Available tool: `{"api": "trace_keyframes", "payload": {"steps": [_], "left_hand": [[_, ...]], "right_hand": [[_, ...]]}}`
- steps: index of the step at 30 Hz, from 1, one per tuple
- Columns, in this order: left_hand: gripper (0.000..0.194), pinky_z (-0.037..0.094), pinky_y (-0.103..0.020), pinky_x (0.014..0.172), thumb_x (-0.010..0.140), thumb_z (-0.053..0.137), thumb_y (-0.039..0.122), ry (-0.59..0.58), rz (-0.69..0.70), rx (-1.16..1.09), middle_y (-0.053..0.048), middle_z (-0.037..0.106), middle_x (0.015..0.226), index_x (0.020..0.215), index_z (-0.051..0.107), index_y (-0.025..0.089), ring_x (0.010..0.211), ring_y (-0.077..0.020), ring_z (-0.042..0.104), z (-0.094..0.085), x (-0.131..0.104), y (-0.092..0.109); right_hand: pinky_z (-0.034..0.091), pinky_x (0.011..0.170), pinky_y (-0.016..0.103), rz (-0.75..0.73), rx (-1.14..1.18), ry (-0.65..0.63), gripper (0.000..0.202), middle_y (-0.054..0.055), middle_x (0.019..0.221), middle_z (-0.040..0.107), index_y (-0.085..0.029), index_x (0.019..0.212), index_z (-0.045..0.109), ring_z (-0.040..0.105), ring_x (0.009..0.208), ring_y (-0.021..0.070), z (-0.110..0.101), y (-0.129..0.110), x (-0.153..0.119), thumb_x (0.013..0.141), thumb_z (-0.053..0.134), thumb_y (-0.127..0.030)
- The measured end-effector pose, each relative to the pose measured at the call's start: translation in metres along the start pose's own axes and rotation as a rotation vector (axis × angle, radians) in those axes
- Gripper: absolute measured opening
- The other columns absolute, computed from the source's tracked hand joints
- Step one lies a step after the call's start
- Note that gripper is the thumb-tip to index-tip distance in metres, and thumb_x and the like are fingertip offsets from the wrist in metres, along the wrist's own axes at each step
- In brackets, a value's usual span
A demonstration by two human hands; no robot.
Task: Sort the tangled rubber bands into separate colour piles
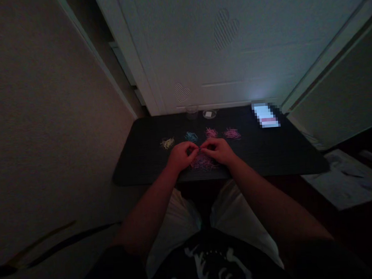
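My left hand (183,155) and my right hand (219,150) meet over the front of a dark table, fingertips pinched close together. Whatever lies between the fingertips is too small and dim to make out. Just below them spreads a mixed pile of thin pink and purple strips (203,162). Behind my hands is a row of smaller heaps: pale yellow strips (167,143) at left, blue strips (191,136), pink strips (211,132) partly behind my right hand, and more pink strips (232,133) at right.
At the table's (269,150) back edge stand a clear cup (192,112) and a round clear lid (209,113) with a white square on it. A lit phone (266,114) rests at the back right. A white door (199,62) rises behind the table. White sheets (348,179) lie at lower right.
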State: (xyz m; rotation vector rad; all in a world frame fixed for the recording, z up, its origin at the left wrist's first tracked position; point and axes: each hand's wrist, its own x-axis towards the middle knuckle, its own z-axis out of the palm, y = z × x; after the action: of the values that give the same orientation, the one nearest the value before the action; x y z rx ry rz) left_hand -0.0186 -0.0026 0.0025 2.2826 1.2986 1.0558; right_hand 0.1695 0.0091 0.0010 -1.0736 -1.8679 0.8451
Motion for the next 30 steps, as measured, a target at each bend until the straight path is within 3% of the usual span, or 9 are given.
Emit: {"api": "trace_keyframes", "payload": {"steps": [30], "left_hand": [[0.013,0.045,-0.025,0.064,0.081,0.058,0.029,-0.004,-0.049,0.025,-0.001,0.065,0.073,0.079,0.063,0.017,0.067,-0.0125,0.057,-0.0018,0.0013,0.0019]], "right_hand": [[0.041,0.058,0.026,-0.041,-0.094,0.108,0.011,0.002,0.070,0.064,-0.017,0.073,0.066,0.054,0.061,0.0130,0.0055,0.0072,0.0003,0.076,0.057,-0.024]]}}
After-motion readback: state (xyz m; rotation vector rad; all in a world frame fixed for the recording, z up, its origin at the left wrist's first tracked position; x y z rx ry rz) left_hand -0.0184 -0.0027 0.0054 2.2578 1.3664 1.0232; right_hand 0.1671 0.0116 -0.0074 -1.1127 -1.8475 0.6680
